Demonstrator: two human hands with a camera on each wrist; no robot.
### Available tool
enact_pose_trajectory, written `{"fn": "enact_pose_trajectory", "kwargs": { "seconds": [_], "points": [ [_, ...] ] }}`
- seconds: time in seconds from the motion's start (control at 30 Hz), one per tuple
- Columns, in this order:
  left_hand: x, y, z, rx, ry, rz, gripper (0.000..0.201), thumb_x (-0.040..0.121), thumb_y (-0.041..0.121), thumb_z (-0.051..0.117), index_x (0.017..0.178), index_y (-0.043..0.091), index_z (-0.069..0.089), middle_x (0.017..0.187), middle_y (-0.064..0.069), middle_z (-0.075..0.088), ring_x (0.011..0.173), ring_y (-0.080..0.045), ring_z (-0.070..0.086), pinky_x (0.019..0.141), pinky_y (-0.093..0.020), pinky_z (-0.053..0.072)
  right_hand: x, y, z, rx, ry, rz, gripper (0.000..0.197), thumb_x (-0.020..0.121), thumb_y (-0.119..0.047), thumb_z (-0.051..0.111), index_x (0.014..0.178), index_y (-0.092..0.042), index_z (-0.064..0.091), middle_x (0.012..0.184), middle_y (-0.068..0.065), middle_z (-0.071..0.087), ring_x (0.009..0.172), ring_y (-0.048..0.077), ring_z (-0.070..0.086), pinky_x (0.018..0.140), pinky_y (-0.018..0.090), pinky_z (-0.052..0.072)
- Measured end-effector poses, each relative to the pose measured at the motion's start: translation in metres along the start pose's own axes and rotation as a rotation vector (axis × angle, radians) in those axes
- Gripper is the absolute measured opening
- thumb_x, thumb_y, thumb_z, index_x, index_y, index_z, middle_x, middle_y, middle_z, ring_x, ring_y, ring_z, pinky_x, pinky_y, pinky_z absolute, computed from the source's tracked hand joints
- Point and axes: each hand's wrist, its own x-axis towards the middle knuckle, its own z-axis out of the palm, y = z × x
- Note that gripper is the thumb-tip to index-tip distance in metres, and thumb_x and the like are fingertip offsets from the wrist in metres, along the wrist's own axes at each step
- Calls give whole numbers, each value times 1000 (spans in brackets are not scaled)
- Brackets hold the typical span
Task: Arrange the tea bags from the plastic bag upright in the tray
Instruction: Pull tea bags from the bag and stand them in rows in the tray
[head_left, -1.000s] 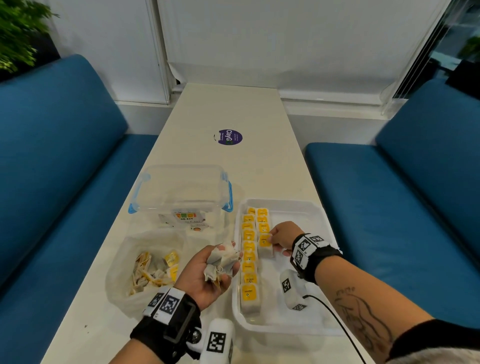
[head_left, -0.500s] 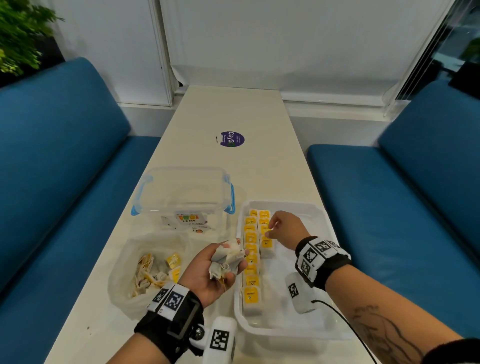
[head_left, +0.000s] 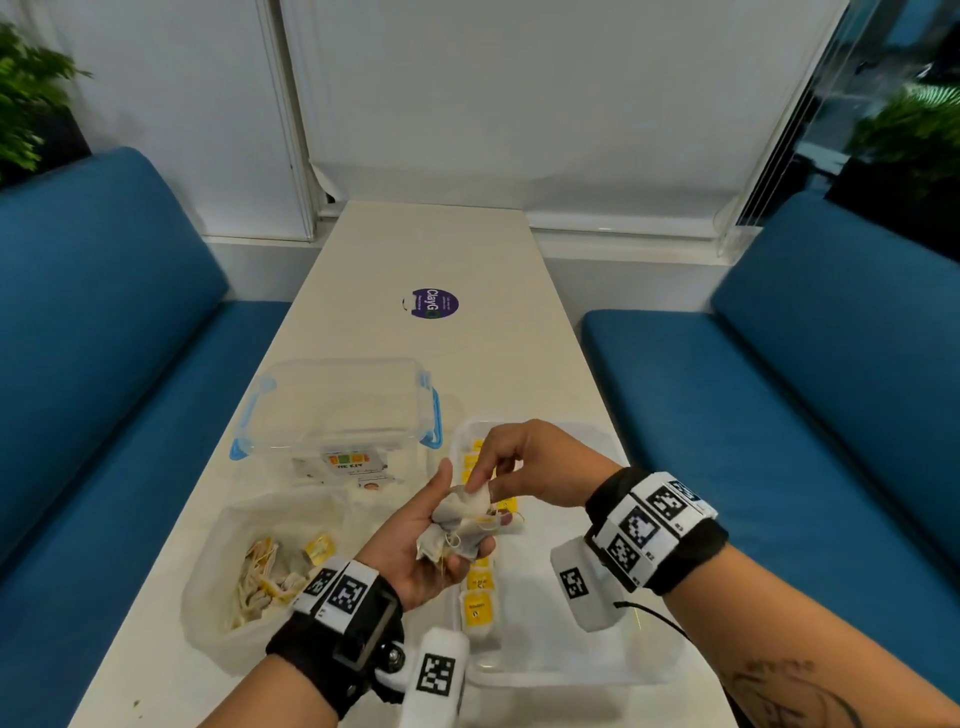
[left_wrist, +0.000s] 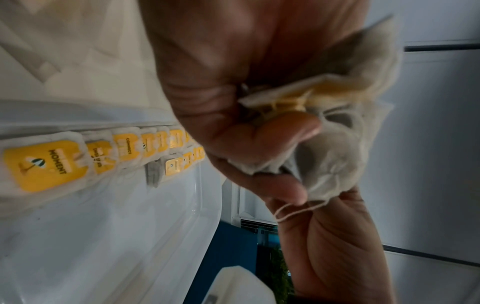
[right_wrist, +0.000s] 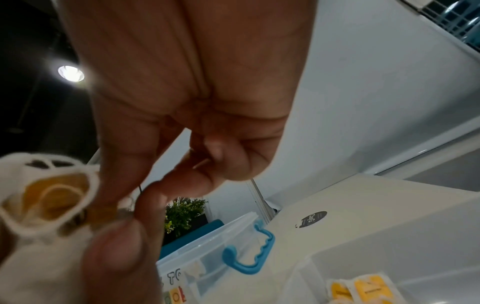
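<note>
My left hand (head_left: 453, 519) is palm up over the tray's left edge and grips a crumpled bunch of tea bags (head_left: 465, 538) with loose strings. My right hand (head_left: 483, 484) has come over it, and its thumb and forefinger pinch the top tea bag of the bunch (right_wrist: 52, 197). The white tray (head_left: 571, 660) lies below both hands. Two rows of upright tea bags with yellow tags (head_left: 478, 609) run along its left side, also seen in the left wrist view (left_wrist: 103, 152). The plastic bag (head_left: 244, 525) lies open left of the tray, with more tea bags (head_left: 270, 571) inside.
A clear lidded box with blue latches (head_left: 337, 410) stands behind the plastic bag. A round purple sticker (head_left: 430, 303) is farther up the narrow white table (head_left: 426, 249). Blue sofas (head_left: 104, 364) flank the table on both sides.
My right hand left the tea bags in the tray and moved left and up to the bunch. My left hand rose a little toward it with the bunch.
</note>
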Motion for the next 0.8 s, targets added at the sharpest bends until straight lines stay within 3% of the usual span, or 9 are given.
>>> {"fn": "enact_pose_trajectory", "kwargs": {
  "seconds": [0.1, 0.2, 0.27, 0.37, 0.43, 0.5, 0.7, 0.8],
  "points": [
    [1, -1, 1, 11, -25, -27, 56, 68, 54, 49, 91, 7, 69, 77, -16, 67, 45, -20, 61, 28, -16, 40, -1, 3, -3, 41, 20, -9, 13, 76, -1, 73, 88, -5, 73, 77, -8, 60, 66, 3, 56, 71, 17, 48],
    [3, -2, -4, -21, -13, -26, 59, 65, 53, 50, 98, 4, 59, 79, -17, 69, 46, -22, 63, 27, -18, 41, -2, 5, -5, 136, 56, -15, 11, 78, -4, 72, 79, -14, 68, 78, 0, 66, 71, 13, 63, 75, 24, 51],
    [4, -2, -8, -45, -5, -4, 57, 67, 54, 49, 96, 7, 62, 84, -17, 70, 49, -23, 64, 28, -18, 41, -2, 4, -3, 183, 62, -13, 13, 81, -4, 69, 79, -15, 64, 77, 4, 66, 69, 11, 64, 66, 16, 49],
    [4, -3, -12, -69, -22, 12, 57, 72, 58, 56, 85, 6, 72, 88, -16, 69, 52, -23, 65, 30, -18, 42, -1, 4, -1, 249, 56, 42, 11, 86, -4, 63, 82, -14, 61, 74, 5, 64, 56, -2, 58, 49, 6, 38],
    [3, -2, -13, -83, -81, -2, 57, 51, 50, 83, 85, 5, 74, 90, -17, 70, 55, -24, 65, 31, -19, 43, 1, 6, 0, 266, 63, 62, 12, 88, -7, 62, 80, -17, 60, 74, 4, 62, 55, -2, 54, 46, 10, 36],
    [3, -1, -15, -87, -136, -18, 68, 31, 38, 94, 87, 6, 76, 91, -15, 70, 57, -23, 65, 32, -19, 44, 3, 8, 1, 299, 86, 66, 14, 89, -9, 61, 78, -18, 58, 72, 4, 58, 56, 3, 51, 46, 15, 34],
    [2, 2, -20, -134, -117, -2, 68, 29, 25, 96, 92, 11, 76, 93, -13, 69, 56, -22, 65, 32, -18, 43, 7, 6, -1, 528, 233, 103, 14, 93, -7, 52, 80, -12, 51, 68, 8, 57, 54, 10, 53, 40, 18, 28],
    [0, 3, -20, -158, -50, 20, 64, 36, 24, 94, 94, 7, 74, 89, -17, 69, 53, -24, 65, 31, -19, 43, 12, 13, -6, 454, 358, 184, 14, 94, -10, 52, 80, -13, 50, 73, 12, 59, 55, 13, 55, 40, 20, 27]
  ]
}}
